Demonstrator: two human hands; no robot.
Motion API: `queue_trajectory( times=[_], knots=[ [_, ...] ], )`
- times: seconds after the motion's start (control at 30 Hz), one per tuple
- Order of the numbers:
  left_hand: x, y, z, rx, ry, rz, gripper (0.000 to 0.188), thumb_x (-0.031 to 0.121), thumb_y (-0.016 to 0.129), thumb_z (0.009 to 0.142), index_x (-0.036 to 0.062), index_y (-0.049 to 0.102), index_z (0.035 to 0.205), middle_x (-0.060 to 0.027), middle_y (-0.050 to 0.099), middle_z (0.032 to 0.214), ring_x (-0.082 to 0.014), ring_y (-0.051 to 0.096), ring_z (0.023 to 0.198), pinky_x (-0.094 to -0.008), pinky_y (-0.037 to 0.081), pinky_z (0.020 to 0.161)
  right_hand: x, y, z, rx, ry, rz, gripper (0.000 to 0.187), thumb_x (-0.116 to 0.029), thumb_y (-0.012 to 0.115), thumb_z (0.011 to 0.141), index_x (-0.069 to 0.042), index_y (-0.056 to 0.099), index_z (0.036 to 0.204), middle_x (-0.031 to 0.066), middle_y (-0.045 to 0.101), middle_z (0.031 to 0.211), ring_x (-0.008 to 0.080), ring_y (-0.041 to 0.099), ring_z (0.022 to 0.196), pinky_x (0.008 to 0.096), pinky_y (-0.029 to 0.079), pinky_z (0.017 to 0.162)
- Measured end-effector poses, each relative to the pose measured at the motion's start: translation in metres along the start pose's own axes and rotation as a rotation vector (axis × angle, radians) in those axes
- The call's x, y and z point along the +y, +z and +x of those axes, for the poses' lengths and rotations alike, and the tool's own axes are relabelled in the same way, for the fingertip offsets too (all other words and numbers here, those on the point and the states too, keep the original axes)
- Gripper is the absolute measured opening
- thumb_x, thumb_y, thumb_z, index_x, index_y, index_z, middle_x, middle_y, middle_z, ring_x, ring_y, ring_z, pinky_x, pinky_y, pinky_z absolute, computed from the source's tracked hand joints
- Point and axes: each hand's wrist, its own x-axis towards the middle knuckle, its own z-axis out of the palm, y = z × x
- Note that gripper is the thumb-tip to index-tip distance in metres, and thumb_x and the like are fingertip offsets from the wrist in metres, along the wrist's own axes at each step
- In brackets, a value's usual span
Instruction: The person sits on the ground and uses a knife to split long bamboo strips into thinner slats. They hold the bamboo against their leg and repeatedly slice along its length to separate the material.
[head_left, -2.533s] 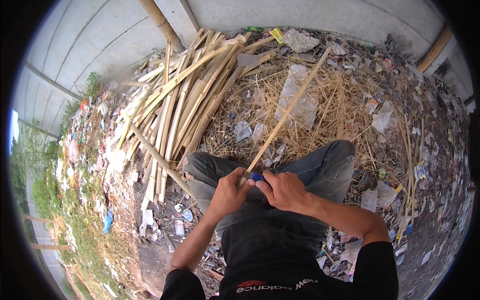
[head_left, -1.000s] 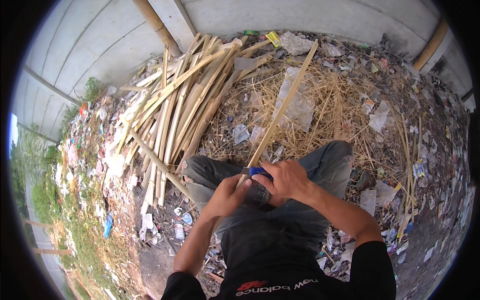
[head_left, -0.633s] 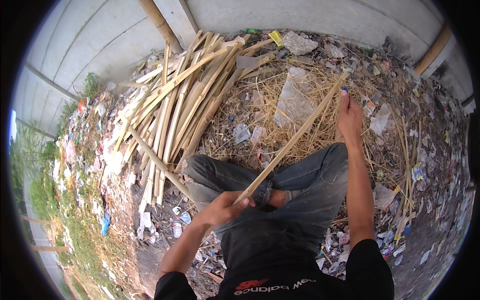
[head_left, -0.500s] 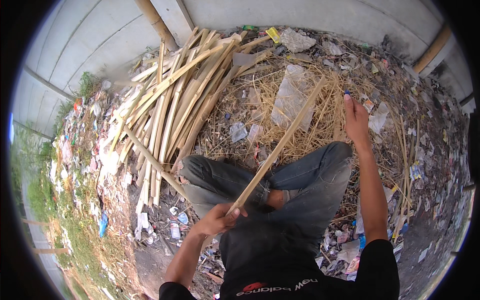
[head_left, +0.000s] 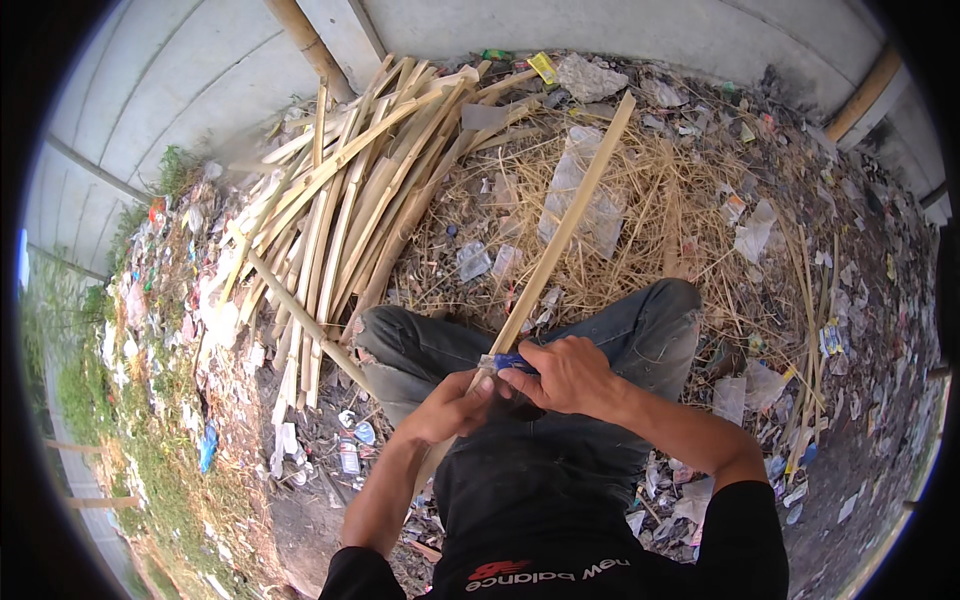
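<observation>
A long pale bamboo strip slants across my lap, its far end above the straw and its near end beside my left thigh. Low on the strip, my left hand is closed around it, thumb on top. My right hand grips a small blue-handled cutter whose pale front end meets the strip just beyond my left fingers. The two hands nearly touch. How the blade sits against the bamboo is too small to make out.
A large heap of split bamboo strips lies ahead to the left, near a concrete wall. Straw-like shavings and a clear plastic sheet lie beyond my crossed legs. Litter covers the ground; more thin strips lie right.
My right hand has come back from the far right to the strip beside my left hand, bringing the blue-handled cutter. The strip's far end has swung slightly left and away.
</observation>
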Motion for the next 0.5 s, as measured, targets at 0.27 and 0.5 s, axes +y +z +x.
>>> queue_trajectory(
  times=[0.27, 0.5],
  knots=[
    [-0.024, -0.004, -0.019, -0.101, -0.084, -0.243, 0.043, 0.043, 0.055, 0.111, 0.0004, 0.061, 0.113, 0.0067, 0.032, 0.065, -0.0049, 0.028, 0.049, -0.0250, 0.022, 0.045, 0.084, -0.063, 0.022, 0.347, 0.355, -0.019, 0.054, -0.052, 0.052, 0.108, -0.003, 0.068, 0.091, 0.0194, 0.063, 0.062, 0.0428, 0.066, 0.061, 0.0513, 0.049, 0.057],
    [-0.035, -0.003, -0.016, -0.103, -0.061, -0.472, 0.043, 0.045, 0.060, 0.108, 0.0021, 0.061, 0.110, 0.0069, 0.030, 0.064, -0.0046, 0.026, 0.047, -0.0247, 0.020, 0.043, 0.025, -0.047, -0.001, 0.140, 0.147, 0.016, 0.059, -0.055, 0.054, 0.105, -0.002, 0.064, 0.081, 0.0225, 0.062, 0.060, 0.0465, 0.065, 0.061, 0.0539, 0.049, 0.058]
  ],
)
